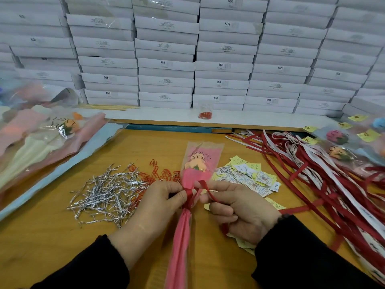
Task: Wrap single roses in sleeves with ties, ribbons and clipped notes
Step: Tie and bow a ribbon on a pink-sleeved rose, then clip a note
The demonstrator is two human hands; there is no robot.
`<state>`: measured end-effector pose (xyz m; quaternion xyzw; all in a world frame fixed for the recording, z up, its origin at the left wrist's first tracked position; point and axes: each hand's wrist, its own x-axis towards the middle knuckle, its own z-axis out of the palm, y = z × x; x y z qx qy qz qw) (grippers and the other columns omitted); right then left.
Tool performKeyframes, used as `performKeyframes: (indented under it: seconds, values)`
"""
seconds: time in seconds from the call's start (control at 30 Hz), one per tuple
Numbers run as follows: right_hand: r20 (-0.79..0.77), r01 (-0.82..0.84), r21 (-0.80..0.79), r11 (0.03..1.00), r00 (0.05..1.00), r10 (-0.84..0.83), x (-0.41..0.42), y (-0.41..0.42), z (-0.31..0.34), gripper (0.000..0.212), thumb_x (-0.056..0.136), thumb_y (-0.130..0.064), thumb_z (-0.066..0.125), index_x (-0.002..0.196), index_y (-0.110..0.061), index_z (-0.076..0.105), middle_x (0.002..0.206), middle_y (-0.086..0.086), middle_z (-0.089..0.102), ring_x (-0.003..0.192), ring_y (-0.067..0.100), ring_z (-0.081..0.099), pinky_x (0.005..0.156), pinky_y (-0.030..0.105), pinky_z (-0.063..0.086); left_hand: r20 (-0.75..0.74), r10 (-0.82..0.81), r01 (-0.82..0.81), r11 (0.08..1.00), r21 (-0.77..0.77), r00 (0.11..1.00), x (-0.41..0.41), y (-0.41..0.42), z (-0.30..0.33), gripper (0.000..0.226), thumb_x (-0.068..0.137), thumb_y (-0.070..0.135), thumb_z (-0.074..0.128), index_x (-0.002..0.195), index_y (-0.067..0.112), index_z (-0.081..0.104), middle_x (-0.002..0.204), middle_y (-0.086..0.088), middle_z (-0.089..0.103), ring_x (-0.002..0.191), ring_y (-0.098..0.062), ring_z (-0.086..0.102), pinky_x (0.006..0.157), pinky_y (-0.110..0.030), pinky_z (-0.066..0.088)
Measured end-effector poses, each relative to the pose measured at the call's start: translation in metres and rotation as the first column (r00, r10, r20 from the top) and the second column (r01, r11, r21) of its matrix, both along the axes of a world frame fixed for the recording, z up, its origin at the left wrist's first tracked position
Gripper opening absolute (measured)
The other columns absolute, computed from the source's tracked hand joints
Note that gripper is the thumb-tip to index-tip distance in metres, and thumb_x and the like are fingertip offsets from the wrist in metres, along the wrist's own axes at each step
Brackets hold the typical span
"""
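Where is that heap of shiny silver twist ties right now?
In the head view, the heap of silver twist ties lies on the wooden table, left of the left hand, beside the red paper clips.
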<state>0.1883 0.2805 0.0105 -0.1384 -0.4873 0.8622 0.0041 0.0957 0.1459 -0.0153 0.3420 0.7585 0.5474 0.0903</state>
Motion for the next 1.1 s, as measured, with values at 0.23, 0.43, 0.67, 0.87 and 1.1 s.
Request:
performKeyframes:
  seconds: [0.23, 0.43, 0.67, 0.87, 1.1]
  values:
    - [-0.03, 0.109, 0.679, 0.726, 0.992, -0.12, -0.001, -0.012, -0.011, 0.023, 0.091, -0.001, 0.053, 0.093, -0.023, 0.061, 0.063, 0.007, 0.067, 0.024, 0.005, 0.033, 0.029, 0.014, 0.024, 0.001, -0.003, 0.003, 1.0, 0.026, 1.0, 0.002, 0.001, 0.002, 0.026, 0.077, 0.009, 0.072, 0.055, 0.013, 0.059, 0.047, 0.008, 0.049, 0.048, -0.003, 0.041, 0.049, -0.015, 0.035]
    - [-0.067, 0.101, 0.871, 0.48, 0.994, -0.088, 0.0, -0.013, -0.014, 0.026, 0.09, -0.001, 0.051, 0.098, -0.021, 0.065, 0.063, 0.006, 0.062, 0.03, -0.001, 0.046, 0.034, 0.009, 0.032, 0.007, -0.007, 0.006, 0.998, 0.06, 1.0, 0.001, 0.0, 0.004, 0.018, 0.074, 0.005, 0.074, 0.062, 0.003, 0.06, 0.056, -0.009, 0.051, 0.054, -0.013, 0.043, 0.052, -0.023, 0.036]
    - [-0.164, 0.183, 0.926, 0.331, 0.983, -0.084, -0.001, -0.015, -0.02, 0.028, 0.09, -0.007, 0.055, 0.108, -0.023, 0.068, 0.061, -0.015, 0.054, 0.054, -0.007, 0.051, 0.052, 0.006, 0.037, 0.084, -0.093, 0.089, 0.995, 0.046, 0.992, 0.003, 0.0, 0.007, 0.026, 0.072, 0.004, 0.074, 0.052, 0.017, 0.064, 0.052, 0.003, 0.052, 0.048, -0.002, 0.041, 0.049, -0.013, 0.034]
    - [-0.22, 0.207, 0.92, 0.332, 0.976, 0.002, -0.001, -0.016, -0.022, 0.029, 0.09, -0.011, 0.057, 0.114, -0.026, 0.066, 0.07, -0.023, 0.053, 0.067, -0.014, 0.052, 0.061, 0.005, 0.037, 0.105, -0.1, 0.099, 0.995, 0.021, 0.989, -0.001, -0.002, 0.007, 0.013, 0.075, 0.007, 0.072, 0.067, -0.003, 0.068, 0.059, -0.009, 0.06, 0.056, -0.009, 0.048, 0.054, -0.018, 0.037]
    - [-0.296, 0.254, 0.881, 0.399, 0.954, 0.045, 0.0, -0.014, -0.024, 0.035, 0.087, -0.002, 0.059, 0.111, -0.026, 0.066, 0.07, -0.014, 0.057, 0.066, -0.001, 0.055, 0.062, 0.012, 0.041, 0.241, -0.176, 0.167, 0.984, 0.054, 0.954, -0.003, -0.009, 0.013, 0.014, 0.079, -0.004, 0.065, 0.088, -0.015, 0.063, 0.08, -0.025, 0.06, 0.073, -0.027, 0.052, 0.073, -0.033, 0.043]
